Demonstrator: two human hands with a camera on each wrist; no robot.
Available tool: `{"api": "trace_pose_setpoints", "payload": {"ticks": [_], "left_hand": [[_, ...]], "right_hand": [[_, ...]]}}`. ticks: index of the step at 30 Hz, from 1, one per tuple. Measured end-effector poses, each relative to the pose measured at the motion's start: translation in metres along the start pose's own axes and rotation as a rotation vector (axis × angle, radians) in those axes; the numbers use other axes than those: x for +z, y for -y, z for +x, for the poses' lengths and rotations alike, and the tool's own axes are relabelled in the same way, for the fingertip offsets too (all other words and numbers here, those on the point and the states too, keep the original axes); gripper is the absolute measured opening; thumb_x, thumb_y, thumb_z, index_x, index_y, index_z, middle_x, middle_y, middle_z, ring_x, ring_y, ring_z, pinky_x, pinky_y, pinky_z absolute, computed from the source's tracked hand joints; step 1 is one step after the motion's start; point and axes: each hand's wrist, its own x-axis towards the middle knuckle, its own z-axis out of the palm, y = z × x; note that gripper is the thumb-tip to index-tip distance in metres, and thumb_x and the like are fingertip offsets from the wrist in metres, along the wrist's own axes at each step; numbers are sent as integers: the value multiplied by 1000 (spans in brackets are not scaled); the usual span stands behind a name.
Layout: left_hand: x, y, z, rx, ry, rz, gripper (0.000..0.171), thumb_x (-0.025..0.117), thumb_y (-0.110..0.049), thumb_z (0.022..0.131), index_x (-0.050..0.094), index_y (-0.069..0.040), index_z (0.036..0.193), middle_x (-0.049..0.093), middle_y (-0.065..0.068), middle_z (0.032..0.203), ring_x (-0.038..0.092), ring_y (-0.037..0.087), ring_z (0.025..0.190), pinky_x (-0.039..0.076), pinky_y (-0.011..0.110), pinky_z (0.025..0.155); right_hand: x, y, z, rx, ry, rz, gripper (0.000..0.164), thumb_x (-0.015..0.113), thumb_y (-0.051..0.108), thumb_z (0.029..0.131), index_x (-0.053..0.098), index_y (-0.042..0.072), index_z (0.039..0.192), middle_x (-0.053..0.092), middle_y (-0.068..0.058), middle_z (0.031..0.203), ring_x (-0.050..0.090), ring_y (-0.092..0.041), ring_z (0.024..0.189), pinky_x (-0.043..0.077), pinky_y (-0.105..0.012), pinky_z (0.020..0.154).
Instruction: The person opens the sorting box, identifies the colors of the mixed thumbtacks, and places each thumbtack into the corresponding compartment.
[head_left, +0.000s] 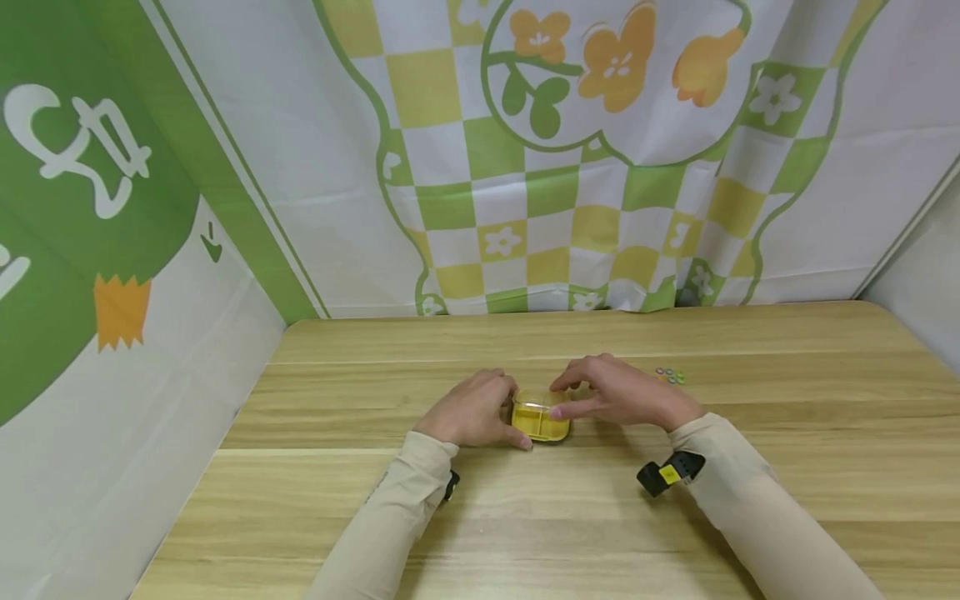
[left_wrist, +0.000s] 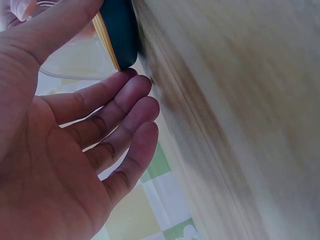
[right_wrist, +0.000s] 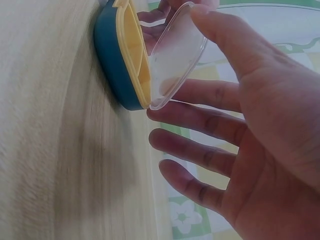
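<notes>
A small compartment box (head_left: 528, 423) with a yellow divided inside stands on the table; its teal base (right_wrist: 112, 62) shows in the right wrist view. Its clear lid (right_wrist: 172, 60) is tilted up, hinged side toward the far edge. My left hand (head_left: 476, 408) holds the box at its left, thumb at the near side and index fingertip at the far side. From the right, my right hand (head_left: 618, 392) pinches the lid between thumb and index finger, the other fingers spread loosely. In the head view, the compartments I can see show only yellow.
Several tiny coloured pieces (head_left: 670, 377) lie on the wooden table (head_left: 525, 533) right of my right hand, too small to identify. A checked, flowered curtain (head_left: 551, 192) hangs behind the table. A black strap (head_left: 671, 473) hangs at my right wrist.
</notes>
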Motion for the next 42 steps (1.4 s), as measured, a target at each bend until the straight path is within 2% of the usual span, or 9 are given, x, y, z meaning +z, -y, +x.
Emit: {"api": "trace_pose_setpoints", "payload": {"ticks": [7, 14, 20, 26, 28, 31, 35, 40, 42], "left_hand": [[-1, -1, 0, 1, 0, -2, 61, 77, -54, 62, 59, -8, 97, 53, -1, 85, 46, 14, 76, 39, 26, 65], [0, -1, 0, -9, 5, -18, 62, 77, -53, 61, 59, -8, 100, 54, -4, 89, 48, 12, 80, 41, 25, 71], [1, 1, 0, -16, 12, -35, 62, 77, -53, 61, 59, -10, 102, 54, -5, 91, 48, 11, 82, 41, 25, 74], [1, 1, 0, -15, 8, -30, 61, 77, -53, 61, 59, -11, 100, 54, -5, 90, 48, 12, 81, 40, 25, 72], [1, 0, 0, -15, 7, -32, 60, 77, -53, 61, 59, -11, 100, 54, -5, 90, 48, 12, 81, 40, 25, 72], [1, 1, 0, -11, 6, -35, 60, 78, -53, 61, 59, -10, 99, 54, -4, 89, 48, 12, 81, 40, 25, 72], [1, 1, 1, -7, 2, -41, 60, 78, -52, 60, 59, -10, 99, 54, -4, 89, 47, 13, 80, 40, 25, 72], [1, 0, 1, -8, 0, -41, 61, 78, -51, 60, 59, -10, 100, 54, -4, 89, 48, 13, 80, 40, 25, 71], [1, 0, 1, -6, 0, -41, 61, 78, -51, 60, 60, -9, 100, 54, -4, 89, 48, 12, 80, 40, 25, 72]], "right_hand": [[-1, -2, -1, -9, 11, 39, 53, 51, 59, 84, 63, 19, 116, 60, 6, 113, 55, -11, 105, 44, -32, 86], [-1, -3, -1, -19, 1, 66, 49, 48, 57, 87, 63, 19, 115, 61, 7, 113, 55, -8, 105, 44, -32, 86], [-1, -3, 0, -11, -10, 71, 44, 44, 55, 90, 64, 23, 114, 61, 13, 110, 55, -2, 102, 44, -27, 84], [-3, -3, -1, -2, -27, 64, 46, 39, 54, 93, 65, 21, 112, 62, 13, 109, 55, -1, 100, 44, -25, 82], [-3, -2, -1, 1, -31, 60, 46, 37, 53, 94, 66, 21, 110, 63, 11, 103, 56, -3, 91, 45, -26, 77], [-3, -3, 0, 8, -34, 44, 46, 35, 53, 95, 66, 22, 106, 59, 8, 80, 51, -5, 71, 44, -27, 66], [-2, -4, 1, 16, -46, 42, 44, 34, 52, 95, 66, 22, 99, 48, 4, 67, 43, -9, 61, 41, -28, 60], [0, -5, 2, 45, -72, 53, 48, 33, 52, 96, 67, 18, 101, 61, 6, 85, 54, -7, 77, 45, -29, 71], [1, -5, 2, 58, -78, 60, 50, 33, 52, 96, 66, 15, 106, 64, 5, 98, 57, -8, 91, 45, -31, 79]]}}
